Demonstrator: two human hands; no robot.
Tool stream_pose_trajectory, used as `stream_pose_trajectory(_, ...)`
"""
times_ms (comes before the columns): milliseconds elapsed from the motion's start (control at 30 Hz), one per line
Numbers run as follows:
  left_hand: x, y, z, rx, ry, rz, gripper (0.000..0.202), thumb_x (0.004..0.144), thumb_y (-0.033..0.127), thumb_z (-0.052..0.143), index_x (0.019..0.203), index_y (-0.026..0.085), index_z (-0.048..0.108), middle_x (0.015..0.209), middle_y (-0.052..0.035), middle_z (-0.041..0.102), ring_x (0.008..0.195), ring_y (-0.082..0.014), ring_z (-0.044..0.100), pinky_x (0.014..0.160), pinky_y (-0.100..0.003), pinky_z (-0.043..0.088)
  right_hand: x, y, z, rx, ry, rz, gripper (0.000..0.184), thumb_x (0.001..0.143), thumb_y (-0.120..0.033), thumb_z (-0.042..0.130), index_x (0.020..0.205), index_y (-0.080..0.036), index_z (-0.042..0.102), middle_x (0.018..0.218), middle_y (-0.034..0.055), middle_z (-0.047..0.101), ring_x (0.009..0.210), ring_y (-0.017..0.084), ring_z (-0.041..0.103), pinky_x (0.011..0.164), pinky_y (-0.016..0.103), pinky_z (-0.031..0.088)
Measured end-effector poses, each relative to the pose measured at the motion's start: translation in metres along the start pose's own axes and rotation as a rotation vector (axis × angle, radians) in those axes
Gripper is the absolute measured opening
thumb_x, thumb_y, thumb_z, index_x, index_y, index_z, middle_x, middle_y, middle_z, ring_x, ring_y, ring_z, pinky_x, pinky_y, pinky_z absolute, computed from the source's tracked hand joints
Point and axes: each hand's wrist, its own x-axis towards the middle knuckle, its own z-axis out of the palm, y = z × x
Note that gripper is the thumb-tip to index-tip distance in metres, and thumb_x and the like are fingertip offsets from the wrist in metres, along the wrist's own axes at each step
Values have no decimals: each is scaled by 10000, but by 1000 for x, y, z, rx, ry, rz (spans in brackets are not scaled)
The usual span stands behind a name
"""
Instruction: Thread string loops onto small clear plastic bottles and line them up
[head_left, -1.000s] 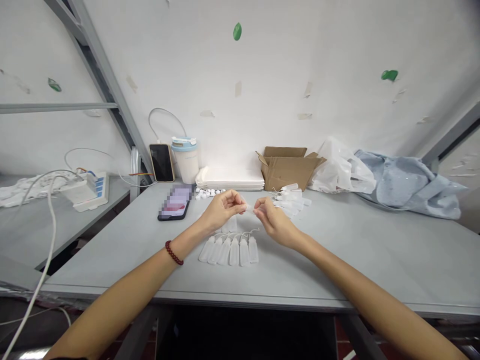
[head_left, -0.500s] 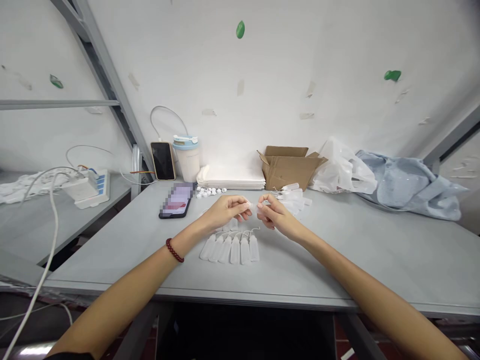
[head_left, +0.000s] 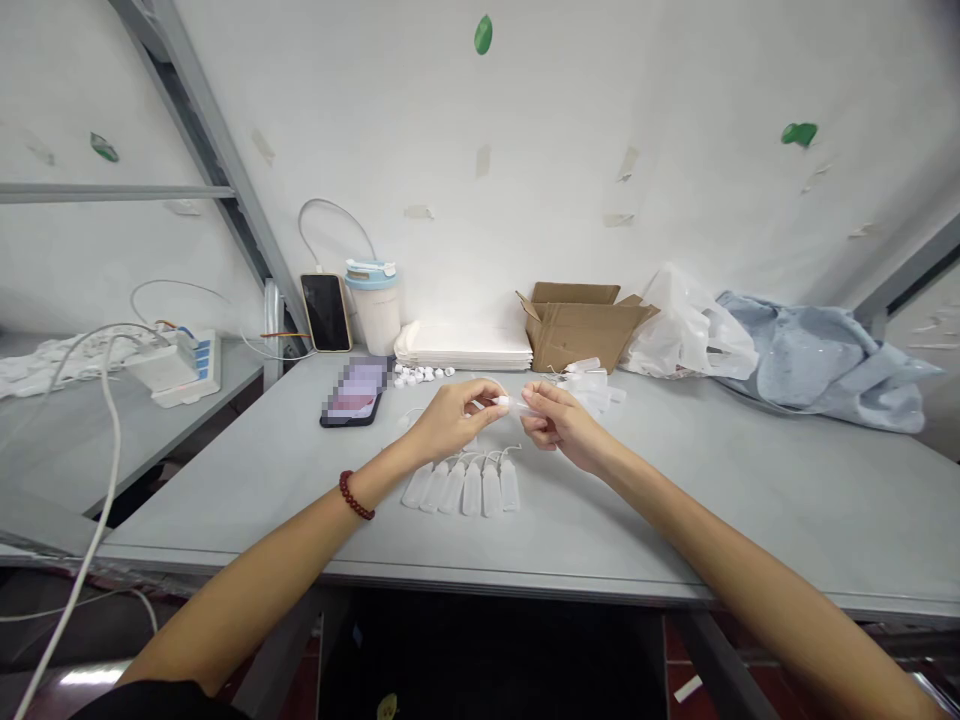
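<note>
A small translucent squeeze bottle [head_left: 516, 405] lies sideways between my two hands, above the middle of the table. My right hand [head_left: 564, 425] is closed around the bottle's body, and its fingers cover most of it. At the neck end, my left hand [head_left: 454, 415] pinches a small white cap [head_left: 502, 401] between thumb and fingertips. Whether the cap is seated on the neck is too small to tell. Below my hands, several squeeze bottles [head_left: 472, 490] with thin bent spouts lie in a row. More bottles are partly hidden behind my left hand.
Loose white caps [head_left: 424, 375] lie behind my left hand, beside a phone [head_left: 354, 392]. More bottles [head_left: 596, 388] are heaped before an open cardboard box [head_left: 576, 335]. Along the wall stand a cup [head_left: 373, 310], an upright phone [head_left: 326, 312], a white stack [head_left: 465, 347] and a plastic bag [head_left: 686, 330].
The bottle between my hands shows more plainly, with the white cap in my left fingertips. My right fingers have closed further around the bottle. The view has shifted slightly.
</note>
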Motion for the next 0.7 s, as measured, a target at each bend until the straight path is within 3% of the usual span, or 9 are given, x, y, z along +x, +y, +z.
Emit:
stream_pose_trajectory(133,2,2,-3,-116,-145,-180,376,846,453,481,745,117,618,713,-47,628,584,-105,556,532,-219,448,-2,-1,2,-129,-10,-86,274,850,-473,479,816,-241,335,529,-106,259,429,62,191,429,193,179)
stream_pose_trajectory(267,3,3,-2,-280,-145,-279,339,810,413,541,668,110,593,654,-28,593,528,-87,535,513,-215,447,-2,6,0,-490,56,-269,267,854,-471,478,914,-244,352,530,-96,313,439,86,276,440,209,240)
stream_pose_trajectory(433,3,2,2,-457,-59,-442,292,797,376,560,701,103,599,604,-21,573,520,-97,527,500,-226,435,0,14,-3,-1068,295,-612,282,843,-449,490,953,-193,449,828,90,592,638,175,526,529,271,346)
stream_pose_trajectory(533,0,4,2,-320,-66,-261,312,830,388,519,694,116,591,641,-25,583,560,-103,534,547,-235,444,-2,10,-2,-1081,303,-620,287,871,-450,430,887,-175,511,774,92,601,644,181,527,543,275,348)
stream_pose_trajectory(700,-5,10,4,222,55,165,240,858,325,488,742,143,592,696,-21,583,644,-117,519,639,-244,428,-6,-2,-1,-651,162,-331,348,875,-471,419,784,-161,549,525,-38,397,477,106,370,486,245,309)
